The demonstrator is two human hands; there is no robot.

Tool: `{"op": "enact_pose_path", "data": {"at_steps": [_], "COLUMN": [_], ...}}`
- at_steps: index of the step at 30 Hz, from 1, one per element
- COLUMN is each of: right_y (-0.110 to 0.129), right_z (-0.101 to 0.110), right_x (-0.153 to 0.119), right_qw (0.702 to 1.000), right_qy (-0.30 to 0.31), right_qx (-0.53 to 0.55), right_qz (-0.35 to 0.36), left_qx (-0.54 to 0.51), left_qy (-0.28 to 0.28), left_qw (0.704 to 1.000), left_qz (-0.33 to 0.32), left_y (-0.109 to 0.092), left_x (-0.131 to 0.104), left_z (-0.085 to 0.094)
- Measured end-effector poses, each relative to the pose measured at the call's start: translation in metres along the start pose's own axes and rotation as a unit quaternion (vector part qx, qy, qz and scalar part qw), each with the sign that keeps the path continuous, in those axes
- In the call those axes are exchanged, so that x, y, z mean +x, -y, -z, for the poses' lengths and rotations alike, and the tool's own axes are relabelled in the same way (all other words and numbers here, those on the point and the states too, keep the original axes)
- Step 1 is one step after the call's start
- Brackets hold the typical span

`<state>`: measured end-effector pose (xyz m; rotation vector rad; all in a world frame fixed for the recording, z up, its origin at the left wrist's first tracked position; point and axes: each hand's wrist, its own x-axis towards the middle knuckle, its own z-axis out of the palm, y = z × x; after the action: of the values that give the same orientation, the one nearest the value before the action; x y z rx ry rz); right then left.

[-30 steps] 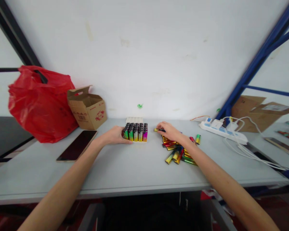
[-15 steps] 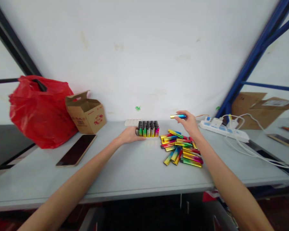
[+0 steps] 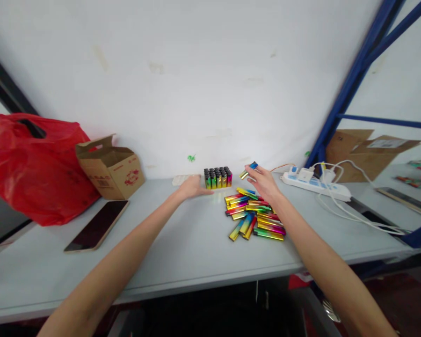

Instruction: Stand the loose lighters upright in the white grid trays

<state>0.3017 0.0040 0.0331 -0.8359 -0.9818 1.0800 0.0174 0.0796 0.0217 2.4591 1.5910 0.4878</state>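
Observation:
Upright lighters (image 3: 218, 179) with black tops stand in close rows in the middle, near the wall. My left hand (image 3: 192, 187) is at their left side, thumb stretched toward the front corner and fingers apart; it appears to hold nothing. Some of its fingers are hidden behind the hand. Between the fingertips of my right hand (image 3: 264, 181), a blue-and-gold lighter (image 3: 248, 170) is held at a slant, above the table. Below that hand lies a loose pile of shiny multicoloured lighters (image 3: 254, 216). Behind my left hand lies a pale plastic tray (image 3: 179, 179), partly covered.
On the left are a red plastic bag (image 3: 38, 173), an open cardboard box (image 3: 114, 171) and a dark-screened phone (image 3: 97, 225). A white power strip (image 3: 315, 187) with plugs and cables sits at the right, before a larger carton (image 3: 361, 159) and blue frame posts.
The view has shifted rightward. The lighter in my right hand has gone from level to slanted. My left hand has loosened and drawn slightly away from the upright rows.

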Motion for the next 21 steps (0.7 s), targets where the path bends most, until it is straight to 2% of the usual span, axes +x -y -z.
{"op": "enact_pose_path", "data": {"at_steps": [3, 5, 8, 11, 15, 18, 21], "right_y": [0.002, 0.003, 0.003, 0.003, -0.001, -0.006, -0.010], "right_z": [-0.004, -0.008, -0.015, -0.021, -0.028, -0.032, -0.033], "right_x": [-0.003, -0.006, -0.012, -0.017, -0.020, -0.021, -0.022], "right_qw": [1.000, 1.000, 0.997, 0.995, 0.992, 0.989, 0.982], "right_qy": [0.017, 0.029, 0.058, 0.091, 0.124, 0.142, 0.177], "right_qx": [-0.003, 0.003, 0.018, -0.001, -0.014, -0.004, -0.027], "right_qz": [-0.002, -0.011, -0.042, -0.050, -0.032, -0.049, -0.054], "left_qx": [0.082, 0.136, 0.161, 0.149, 0.137, 0.101, 0.064], "left_qy": [-0.068, -0.084, -0.032, -0.024, -0.020, 0.002, 0.028], "left_qw": [0.994, 0.987, 0.986, 0.988, 0.990, 0.994, 0.995], "left_qz": [-0.005, -0.005, 0.026, -0.007, -0.037, -0.040, -0.066], "left_y": [0.022, 0.042, 0.068, 0.080, 0.073, 0.055, 0.031], "left_x": [-0.016, -0.028, -0.047, -0.069, -0.109, -0.140, -0.158], "left_z": [0.012, 0.016, 0.016, 0.014, 0.015, 0.019, 0.024]}}
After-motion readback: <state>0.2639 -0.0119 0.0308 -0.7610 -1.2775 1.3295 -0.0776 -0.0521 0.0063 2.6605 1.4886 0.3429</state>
